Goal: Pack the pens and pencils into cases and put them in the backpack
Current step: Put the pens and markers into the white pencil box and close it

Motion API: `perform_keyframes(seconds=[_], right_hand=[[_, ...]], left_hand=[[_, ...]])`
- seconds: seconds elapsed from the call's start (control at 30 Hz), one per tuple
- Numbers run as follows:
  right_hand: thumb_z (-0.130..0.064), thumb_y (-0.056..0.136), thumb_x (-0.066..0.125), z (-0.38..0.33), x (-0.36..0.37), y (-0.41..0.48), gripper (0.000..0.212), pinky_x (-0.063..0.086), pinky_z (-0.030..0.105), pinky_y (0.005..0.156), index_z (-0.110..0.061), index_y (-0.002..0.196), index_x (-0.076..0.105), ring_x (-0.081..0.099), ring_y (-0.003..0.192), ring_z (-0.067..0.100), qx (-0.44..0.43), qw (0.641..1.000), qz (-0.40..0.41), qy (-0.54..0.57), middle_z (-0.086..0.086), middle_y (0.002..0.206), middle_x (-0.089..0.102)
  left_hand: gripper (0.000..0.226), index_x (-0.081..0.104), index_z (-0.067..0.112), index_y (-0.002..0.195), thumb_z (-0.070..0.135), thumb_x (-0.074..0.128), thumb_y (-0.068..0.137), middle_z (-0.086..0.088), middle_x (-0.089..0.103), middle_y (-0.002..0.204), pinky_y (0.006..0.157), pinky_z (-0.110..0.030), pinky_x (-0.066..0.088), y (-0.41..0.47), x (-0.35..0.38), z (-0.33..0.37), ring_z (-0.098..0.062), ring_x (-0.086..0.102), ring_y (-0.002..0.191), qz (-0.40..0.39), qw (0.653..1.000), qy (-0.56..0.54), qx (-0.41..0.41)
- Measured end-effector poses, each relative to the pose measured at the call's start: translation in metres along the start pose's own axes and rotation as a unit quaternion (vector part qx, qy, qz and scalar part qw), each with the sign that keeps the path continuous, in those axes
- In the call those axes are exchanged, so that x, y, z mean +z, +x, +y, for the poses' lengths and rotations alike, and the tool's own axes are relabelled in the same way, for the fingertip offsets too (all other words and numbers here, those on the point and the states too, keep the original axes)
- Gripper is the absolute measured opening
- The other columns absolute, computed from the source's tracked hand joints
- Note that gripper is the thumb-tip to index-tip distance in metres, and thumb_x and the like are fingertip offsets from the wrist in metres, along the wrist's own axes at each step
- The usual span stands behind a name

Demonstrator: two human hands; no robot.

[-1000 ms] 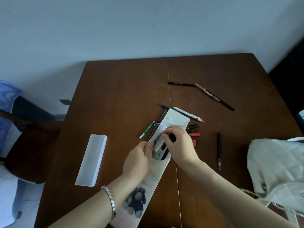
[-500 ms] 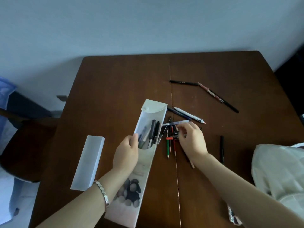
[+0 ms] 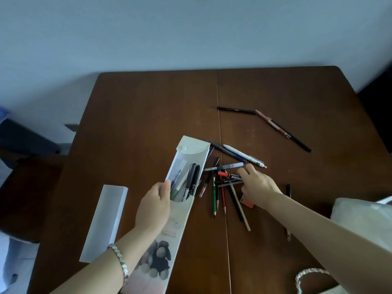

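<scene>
Open pencil case lies lengthwise on the surface, near centre, flap end away from the person; several pens inside it. Left hand grips its left edge. Second case lies to its left, apart. Heap of pens and pencils just right of the open case; right hand on the heap's right side. Two pens farther back right. Backpack at near right edge.

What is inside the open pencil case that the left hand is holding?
The open pencil case shows two black pens, a green-tipped pen and a clear blue one. Their lower ends are hidden by the case front and the left hand.
</scene>
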State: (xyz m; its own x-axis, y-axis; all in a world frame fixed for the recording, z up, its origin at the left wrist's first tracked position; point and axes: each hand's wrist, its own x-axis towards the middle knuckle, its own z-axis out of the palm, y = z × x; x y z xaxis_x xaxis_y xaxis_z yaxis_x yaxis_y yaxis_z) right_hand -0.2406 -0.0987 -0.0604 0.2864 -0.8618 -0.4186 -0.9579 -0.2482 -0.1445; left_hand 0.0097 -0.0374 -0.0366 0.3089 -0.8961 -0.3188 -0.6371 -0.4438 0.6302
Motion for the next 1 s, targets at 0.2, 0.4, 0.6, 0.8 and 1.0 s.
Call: perform_keyframes(seconds=[0.2,0.4,0.6,0.8,1.0], right_hand=[[-0.021,0.096,0.043,0.006,0.000,0.011,0.033,0.047,0.029,0.084,-0.013,0.128,0.043,0.045,0.118,0.022,-0.056,0.989,-0.028,-0.135,0.009,0.137,0.037],[-0.030,0.091,0.055,0.001,-0.015,-0.002,0.019,0.045,0.035,0.092,-0.012,0.093,0.059,0.055,0.096,0.023,-0.047,0.991,0.105,-0.063,0.005,0.090,0.062],[-0.037,0.095,0.045,-0.020,-0.047,-0.054,0.045,0.045,0.023,0.042,-0.028,0.134,0.025,0.053,0.050,0.013,0.124,0.911,-0.083,0.384,0.007,0.087,0.057],[-0.009,0.095,0.047,-0.026,-0.054,-0.101,0.072,0.041,0.019,0.039,-0.057,0.136,0.011,0.046,0.049,0.008,0.123,0.786,-0.133,0.591,0.010,0.081,0.056],[0.007,0.092,0.030,-0.030,-0.064,-0.123,0.040,0.055,0.027,0.045,-0.014,0.106,0.061,0.066,0.051,0.024,0.079,0.709,-0.115,0.692,0.005,0.048,0.044]], left_hand=[[0.034,0.054,0.023,0.094,0.044,0.027,0.097,0.011,0.057,0.076,0.053,-0.016,0.040,-0.004,-0.001,0.001,-0.005,0.056,0.071,-0.005,1.000,0.019,0.002],[0.039,0.057,0.019,0.095,0.044,0.028,0.097,0.008,0.058,0.075,0.053,-0.017,0.041,-0.011,-0.006,0.004,-0.007,0.057,0.070,0.006,1.000,0.017,0.006],[0.046,0.059,0.013,0.096,0.045,0.027,0.097,0.004,0.055,0.071,0.052,-0.019,0.038,-0.027,-0.004,0.007,-0.012,0.056,0.070,-0.025,1.000,0.003,0.008],[0.041,0.057,0.017,0.098,0.045,0.027,0.098,0.005,0.057,0.076,0.061,-0.021,0.047,-0.048,-0.002,0.015,-0.012,0.059,0.075,-0.068,0.998,0.000,0.018],[0.039,0.053,0.019,0.085,0.044,0.027,0.098,0.006,0.053,0.068,0.055,-0.020,0.043,-0.066,-0.003,0.020,-0.010,0.055,0.066,-0.077,0.996,0.005,0.036]])
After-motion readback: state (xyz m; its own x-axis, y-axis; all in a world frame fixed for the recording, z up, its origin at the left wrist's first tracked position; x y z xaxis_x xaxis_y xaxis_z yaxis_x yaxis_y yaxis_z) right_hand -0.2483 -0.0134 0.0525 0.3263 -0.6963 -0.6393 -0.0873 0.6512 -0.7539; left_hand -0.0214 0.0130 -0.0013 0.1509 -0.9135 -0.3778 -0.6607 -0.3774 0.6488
